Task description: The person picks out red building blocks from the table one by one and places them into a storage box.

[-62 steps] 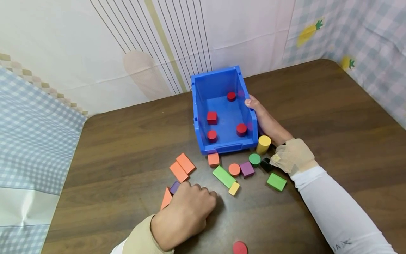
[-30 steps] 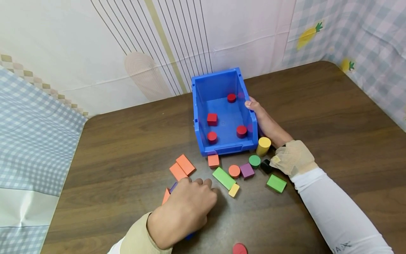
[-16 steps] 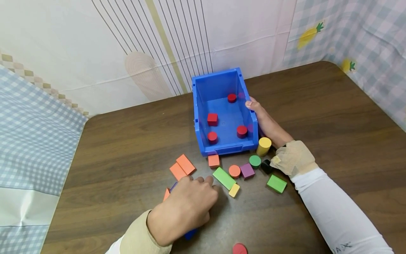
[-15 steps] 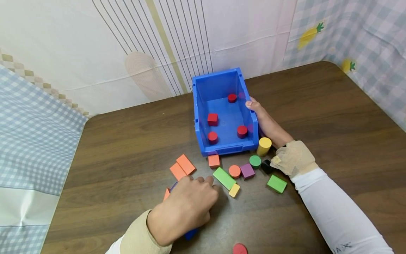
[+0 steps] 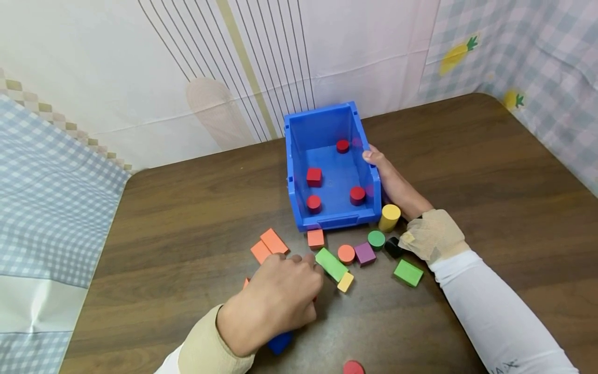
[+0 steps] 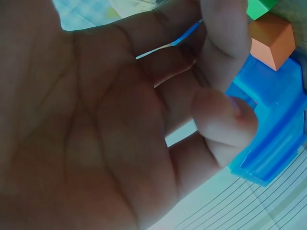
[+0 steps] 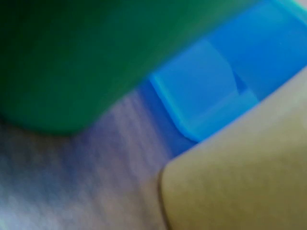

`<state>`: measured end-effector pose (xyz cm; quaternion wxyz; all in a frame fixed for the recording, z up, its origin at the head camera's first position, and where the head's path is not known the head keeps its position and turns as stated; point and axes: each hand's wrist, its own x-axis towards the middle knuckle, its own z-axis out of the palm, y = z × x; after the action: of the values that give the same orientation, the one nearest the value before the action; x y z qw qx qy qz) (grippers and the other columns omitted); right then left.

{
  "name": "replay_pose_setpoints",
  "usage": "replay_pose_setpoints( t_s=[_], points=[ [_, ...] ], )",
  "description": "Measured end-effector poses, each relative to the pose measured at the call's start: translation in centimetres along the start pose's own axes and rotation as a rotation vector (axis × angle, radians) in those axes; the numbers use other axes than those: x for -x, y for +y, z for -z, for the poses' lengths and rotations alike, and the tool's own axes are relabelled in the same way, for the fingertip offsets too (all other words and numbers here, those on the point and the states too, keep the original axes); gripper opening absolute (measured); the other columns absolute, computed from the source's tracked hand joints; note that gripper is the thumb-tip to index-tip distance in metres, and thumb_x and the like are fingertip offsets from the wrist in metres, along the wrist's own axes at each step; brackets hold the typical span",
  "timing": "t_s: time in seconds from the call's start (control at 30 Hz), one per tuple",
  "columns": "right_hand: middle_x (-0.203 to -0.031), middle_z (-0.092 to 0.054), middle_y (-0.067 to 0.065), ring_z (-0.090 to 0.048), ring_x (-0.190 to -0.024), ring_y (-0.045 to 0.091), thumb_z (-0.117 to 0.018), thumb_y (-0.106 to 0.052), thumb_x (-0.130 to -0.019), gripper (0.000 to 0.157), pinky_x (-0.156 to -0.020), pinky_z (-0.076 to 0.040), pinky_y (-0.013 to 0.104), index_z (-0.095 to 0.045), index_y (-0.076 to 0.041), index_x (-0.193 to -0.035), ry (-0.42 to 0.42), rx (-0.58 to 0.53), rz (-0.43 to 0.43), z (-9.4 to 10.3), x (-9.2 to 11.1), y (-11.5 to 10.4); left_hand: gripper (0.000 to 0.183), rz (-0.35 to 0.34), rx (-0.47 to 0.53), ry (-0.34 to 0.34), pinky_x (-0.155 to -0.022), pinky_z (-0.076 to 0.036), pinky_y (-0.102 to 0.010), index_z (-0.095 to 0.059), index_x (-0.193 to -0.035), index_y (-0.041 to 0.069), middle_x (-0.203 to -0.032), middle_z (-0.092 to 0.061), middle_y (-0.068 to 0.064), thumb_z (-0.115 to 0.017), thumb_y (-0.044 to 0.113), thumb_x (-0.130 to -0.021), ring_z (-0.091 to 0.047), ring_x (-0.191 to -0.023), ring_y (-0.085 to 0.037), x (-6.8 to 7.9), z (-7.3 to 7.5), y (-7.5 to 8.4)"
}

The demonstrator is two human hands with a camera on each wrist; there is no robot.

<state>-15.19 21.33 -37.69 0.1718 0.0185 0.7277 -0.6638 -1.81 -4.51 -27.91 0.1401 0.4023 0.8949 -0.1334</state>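
My left hand [image 5: 275,298] is low over the table at front centre, fingers curled down. A sliver of a red block [image 5: 315,299] shows between its forefinger and thumb; the rest is hidden. In the left wrist view the curled fingers cover whatever lies at their tips. My right hand [image 5: 390,179] grips the right wall of a blue bin [image 5: 338,221], thumb over the rim. Inside the bin lie a red cube [image 5: 314,177] and red round blocks [image 5: 357,195]. A blue block [image 5: 280,343] sticks out beneath the left hand.
In front of the bin sit an orange cube [image 5: 315,238], a green bar [image 5: 331,265], a purple cube [image 5: 365,254] and a yellow cylinder [image 5: 390,217]. Orange blocks [image 5: 273,241] lie left of them, a green block [image 5: 408,272] to the right. A red disc [image 5: 353,367] is at the front.
My left hand has shifted slightly up and right, with a red sliver now showing at its fingers. More of the blue block is uncovered. The right hand and bin hold their place.
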Motion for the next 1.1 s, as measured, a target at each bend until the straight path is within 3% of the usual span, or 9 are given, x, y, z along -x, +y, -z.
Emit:
replay_pose_setpoints(
  t_s=[0.33, 0.73, 1.1],
  points=[
    [-0.174, -0.016, 0.007, -0.027, -0.155, 0.039, -0.037, -0.068, -0.099, 0.082, -0.119, -0.025, 0.073, -0.005, -0.04, -0.169, -0.012, -0.032, 0.032, -0.5, -0.5, 0.4, 0.019, 0.023, -0.036, 0.104, -0.046, -0.035, -0.028, -0.056, -0.074, 0.016, -0.076, -0.054, 0.002, -0.073, 0.023, -0.077, -0.046, -0.057, -0.012, 0.0, -0.5, -0.3],
    [-0.176, -0.01, 0.005, -0.023, -0.157, 0.039, -0.036, -0.07, -0.099, 0.084, -0.12, -0.022, 0.073, -0.001, -0.041, -0.169, -0.023, -0.008, 0.01, -0.4, -0.3, -0.1, 0.018, 0.024, -0.072, 0.198, -0.043, -0.032, -0.026, -0.056, -0.073, 0.016, -0.077, -0.055, 0.003, -0.071, 0.023, -0.079, -0.045, -0.056, -0.012, -0.6, -1.0, -0.6],
    [-0.177, -0.006, 0.004, -0.021, -0.158, 0.04, -0.034, -0.075, -0.097, 0.085, -0.119, -0.022, 0.075, 0.002, -0.045, -0.168, -0.019, 0.014, -0.034, 0.1, -0.1, -0.2, 0.015, 0.021, -0.047, 0.194, -0.04, -0.027, -0.026, -0.061, -0.082, 0.015, -0.073, -0.051, 0.002, -0.07, 0.027, -0.079, -0.041, -0.054, -0.011, -1.8, -0.9, -1.0]
  ],
)
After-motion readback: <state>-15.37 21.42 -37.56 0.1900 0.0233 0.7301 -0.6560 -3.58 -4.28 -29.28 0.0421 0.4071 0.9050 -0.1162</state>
